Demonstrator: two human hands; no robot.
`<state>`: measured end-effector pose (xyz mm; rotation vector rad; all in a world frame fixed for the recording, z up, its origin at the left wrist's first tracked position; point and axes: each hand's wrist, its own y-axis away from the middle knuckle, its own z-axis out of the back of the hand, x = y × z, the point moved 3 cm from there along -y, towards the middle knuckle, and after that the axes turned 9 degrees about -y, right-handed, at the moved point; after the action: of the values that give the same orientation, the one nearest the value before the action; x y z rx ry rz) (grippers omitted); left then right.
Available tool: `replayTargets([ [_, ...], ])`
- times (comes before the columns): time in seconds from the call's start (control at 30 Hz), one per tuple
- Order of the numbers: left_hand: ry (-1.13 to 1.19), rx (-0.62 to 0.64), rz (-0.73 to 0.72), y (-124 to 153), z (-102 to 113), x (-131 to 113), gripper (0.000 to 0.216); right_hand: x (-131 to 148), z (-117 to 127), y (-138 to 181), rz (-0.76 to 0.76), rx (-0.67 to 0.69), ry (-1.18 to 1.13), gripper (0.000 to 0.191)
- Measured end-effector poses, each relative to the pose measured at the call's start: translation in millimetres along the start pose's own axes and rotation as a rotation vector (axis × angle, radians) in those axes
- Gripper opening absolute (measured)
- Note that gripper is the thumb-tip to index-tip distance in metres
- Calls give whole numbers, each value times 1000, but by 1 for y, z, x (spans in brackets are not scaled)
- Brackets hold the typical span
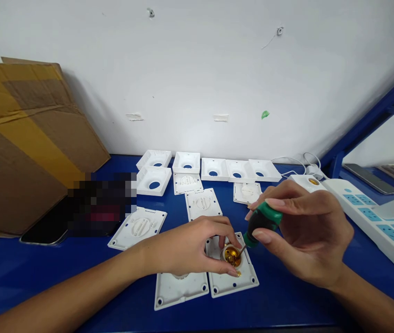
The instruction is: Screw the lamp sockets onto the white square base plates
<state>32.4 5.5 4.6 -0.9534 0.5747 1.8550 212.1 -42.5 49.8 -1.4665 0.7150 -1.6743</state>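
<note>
In my right hand (pixel 308 231) is a stubby screwdriver (pixel 265 219) with a green and black handle, pinched between thumb and fingers. Its thin shaft slants down to the left, the tip at the brass-lined lamp socket (pixel 232 256). Thumb and fingers of my left hand (pixel 197 247) close around that socket, which sits on a square white base plate (pixel 233 286). A small brass piece (pixel 239 274) shows by the left thumb. Beside it lies another white plate (pixel 182 293), partly hidden under my left hand. The screwdriver's exact contact inside the socket cannot be made out.
Several white square covers (pixel 154 179) with round holes line the wall. More base plates (pixel 203 204) lie nearer me. A cardboard box (pixel 27 148) and a dark phone (pixel 46 226) are on the left. To the right are a power strip (pixel 373 222) and another phone (pixel 370 178).
</note>
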Motion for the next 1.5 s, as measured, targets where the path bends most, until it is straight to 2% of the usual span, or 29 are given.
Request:
replayTargets([
  [0.4, -15, -2, -4, 0, 0, 0, 29, -2, 0, 1, -3, -25, -14, 58],
  [0.6, -10, 24, -1, -1, 0, 1, 30, -2, -1, 3, 23, 12, 14, 59],
  [1.0, -7, 20, 0, 0, 0, 2, 29, -1, -1, 2, -58, 51, -33, 57],
  [1.2, -37, -12, -5, 0, -1, -2, 30, -7, 0, 5, -94, 4, -60, 56],
  [1.33, -27, 0, -7, 1, -2, 0, 32, -9, 1, 4, -82, -40, -22, 49],
  [1.5, -6, -26, -18, 1, -2, 5, 29, -9, 1, 3, -58, -61, -16, 52],
])
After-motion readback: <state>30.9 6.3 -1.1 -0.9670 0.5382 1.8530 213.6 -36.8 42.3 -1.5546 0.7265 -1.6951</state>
